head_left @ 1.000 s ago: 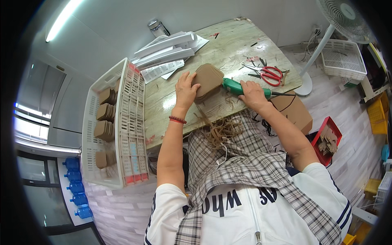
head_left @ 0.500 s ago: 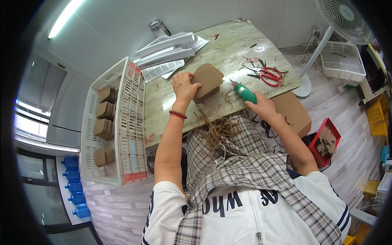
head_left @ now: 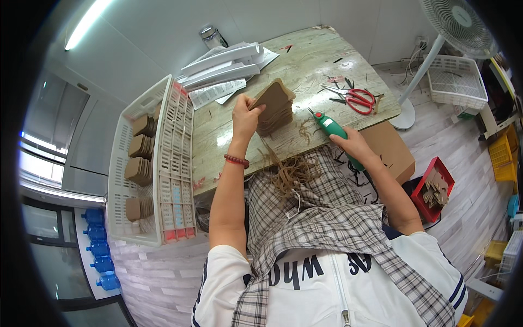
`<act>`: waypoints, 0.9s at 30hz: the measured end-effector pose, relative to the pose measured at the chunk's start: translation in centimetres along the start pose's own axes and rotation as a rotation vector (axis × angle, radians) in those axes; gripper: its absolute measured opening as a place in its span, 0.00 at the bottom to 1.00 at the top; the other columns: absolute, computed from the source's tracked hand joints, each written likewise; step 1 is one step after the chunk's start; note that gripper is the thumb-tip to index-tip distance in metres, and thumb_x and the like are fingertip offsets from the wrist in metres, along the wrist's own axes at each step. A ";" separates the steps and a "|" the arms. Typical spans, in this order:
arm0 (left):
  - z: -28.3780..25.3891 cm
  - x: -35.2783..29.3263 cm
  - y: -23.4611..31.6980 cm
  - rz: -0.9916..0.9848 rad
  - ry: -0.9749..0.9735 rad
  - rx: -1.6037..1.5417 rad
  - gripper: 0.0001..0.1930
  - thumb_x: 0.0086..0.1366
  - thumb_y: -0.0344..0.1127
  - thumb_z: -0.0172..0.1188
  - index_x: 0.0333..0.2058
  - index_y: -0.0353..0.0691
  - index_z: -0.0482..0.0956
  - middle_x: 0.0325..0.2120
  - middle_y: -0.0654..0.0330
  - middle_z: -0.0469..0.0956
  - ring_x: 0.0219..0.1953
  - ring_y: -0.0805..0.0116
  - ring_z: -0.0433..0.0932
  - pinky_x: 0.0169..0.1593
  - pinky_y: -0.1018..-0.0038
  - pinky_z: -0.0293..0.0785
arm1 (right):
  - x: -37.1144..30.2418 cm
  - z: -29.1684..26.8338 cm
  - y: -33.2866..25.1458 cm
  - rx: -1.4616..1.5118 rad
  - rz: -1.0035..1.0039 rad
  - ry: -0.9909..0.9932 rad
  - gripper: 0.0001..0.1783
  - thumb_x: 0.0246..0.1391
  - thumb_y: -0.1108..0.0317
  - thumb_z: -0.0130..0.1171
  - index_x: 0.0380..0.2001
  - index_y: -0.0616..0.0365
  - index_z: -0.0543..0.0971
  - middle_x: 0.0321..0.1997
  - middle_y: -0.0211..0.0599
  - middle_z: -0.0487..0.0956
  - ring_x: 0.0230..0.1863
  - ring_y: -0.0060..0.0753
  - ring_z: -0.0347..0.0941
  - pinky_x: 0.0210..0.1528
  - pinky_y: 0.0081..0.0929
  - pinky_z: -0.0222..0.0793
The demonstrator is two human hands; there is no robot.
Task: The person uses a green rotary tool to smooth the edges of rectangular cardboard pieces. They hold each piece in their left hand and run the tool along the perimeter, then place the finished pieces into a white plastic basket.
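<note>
My left hand [head_left: 246, 115] is closed on the left edge of a thin brown panel [head_left: 271, 100] with rounded corners, thumb on top. The panel is tilted up over a stack of similar brown pieces [head_left: 279, 121] on the table. In my right hand [head_left: 353, 144] is a green handheld power tool [head_left: 331, 127] with a red button and a slim metal tip. The tip points toward the stack, apart from it. Curly brown trimmings [head_left: 292, 173] lie on my checked apron [head_left: 327, 180] at the table edge.
Red-handled scissors [head_left: 360, 102] and dark scraps lie on the table's right [head_left: 348, 49]. Papers [head_left: 223, 68] and a jar [head_left: 212, 37] are at the back. A white crate [head_left: 163, 218] with stacked brown pieces stands left. A red bin [head_left: 448, 170], carton [head_left: 391, 146] and fan [head_left: 463, 22] are right.
My left hand has tipped the top panel up from the stack, its right side coming inward. The green tool has shifted slightly right and down, and more of its body shows below my right hand.
</note>
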State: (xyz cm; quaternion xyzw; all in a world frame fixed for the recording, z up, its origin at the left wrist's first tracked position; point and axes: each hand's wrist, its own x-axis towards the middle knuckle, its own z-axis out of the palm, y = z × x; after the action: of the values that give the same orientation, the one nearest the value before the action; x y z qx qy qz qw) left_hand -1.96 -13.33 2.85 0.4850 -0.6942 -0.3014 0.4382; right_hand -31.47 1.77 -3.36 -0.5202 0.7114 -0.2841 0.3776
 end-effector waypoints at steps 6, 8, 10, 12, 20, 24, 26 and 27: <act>2.7 -4.7 2.6 -0.279 0.298 -1.165 0.10 0.64 0.24 0.58 0.42 0.36 0.68 0.42 0.56 0.75 0.45 0.65 0.76 0.51 0.68 0.75 | -3.2 -0.6 -1.8 0.202 -0.084 0.058 0.26 0.55 0.45 0.59 0.35 0.63 0.77 0.22 0.32 0.75 0.23 0.24 0.72 0.28 0.28 0.67; 4.1 -5.8 3.1 -0.382 0.346 -1.417 0.18 0.63 0.22 0.59 0.51 0.36 0.68 0.48 0.57 0.74 0.51 0.62 0.73 0.57 0.66 0.72 | -5.3 -0.7 -3.1 0.327 -0.095 0.073 0.26 0.56 0.46 0.59 0.35 0.63 0.77 0.22 0.31 0.74 0.21 0.21 0.71 0.26 0.24 0.66; 5.3 -6.4 3.8 -0.413 0.382 -1.550 0.20 0.62 0.21 0.59 0.52 0.35 0.69 0.49 0.57 0.74 0.53 0.61 0.73 0.58 0.64 0.72 | -7.3 -1.0 -4.6 0.442 -0.088 0.076 0.25 0.57 0.48 0.60 0.36 0.64 0.77 0.22 0.31 0.75 0.20 0.18 0.70 0.25 0.20 0.66; 6.2 -6.7 4.9 -0.446 0.418 -1.667 0.22 0.60 0.18 0.59 0.54 0.35 0.70 0.51 0.57 0.74 0.54 0.60 0.73 0.61 0.63 0.71 | -8.7 -1.3 -5.3 0.462 -0.101 0.076 0.23 0.57 0.50 0.60 0.36 0.64 0.77 0.22 0.30 0.75 0.20 0.18 0.69 0.24 0.20 0.65; 7.5 -6.9 6.2 -0.409 0.405 -1.785 0.23 0.61 0.18 0.58 0.55 0.36 0.68 0.53 0.55 0.73 0.56 0.60 0.72 0.61 0.62 0.70 | -12.3 -1.5 -8.2 0.469 -0.134 0.041 0.19 0.58 0.54 0.61 0.36 0.63 0.77 0.22 0.26 0.73 0.21 0.14 0.66 0.24 0.17 0.64; 7.6 -7.2 6.5 -0.371 0.386 -1.786 0.24 0.61 0.19 0.57 0.57 0.38 0.67 0.54 0.57 0.72 0.57 0.60 0.71 0.62 0.61 0.69 | -12.5 -1.2 -8.3 0.484 -0.131 0.038 0.18 0.58 0.56 0.61 0.37 0.64 0.77 0.22 0.26 0.73 0.21 0.14 0.66 0.24 0.16 0.64; 7.8 -7.3 6.4 -0.382 0.383 -1.786 0.24 0.61 0.19 0.57 0.57 0.40 0.68 0.54 0.58 0.72 0.57 0.59 0.71 0.63 0.61 0.68 | -12.6 -1.2 -8.4 0.479 -0.132 0.040 0.18 0.58 0.56 0.61 0.37 0.64 0.77 0.22 0.26 0.73 0.21 0.14 0.66 0.24 0.16 0.64; 7.8 -7.4 6.5 -0.381 0.381 -1.793 0.25 0.61 0.18 0.57 0.57 0.40 0.68 0.54 0.58 0.72 0.57 0.59 0.71 0.63 0.61 0.68 | -12.6 -1.2 -8.6 0.472 -0.133 0.043 0.18 0.58 0.56 0.61 0.37 0.64 0.77 0.23 0.26 0.73 0.21 0.14 0.66 0.24 0.16 0.64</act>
State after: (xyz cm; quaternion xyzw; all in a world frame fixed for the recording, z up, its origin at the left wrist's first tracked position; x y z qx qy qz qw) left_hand -10.59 -4.22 2.65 0.1126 -0.0280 -0.7064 0.6982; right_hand -25.78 11.31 7.21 -0.4572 0.5972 -0.4777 0.4540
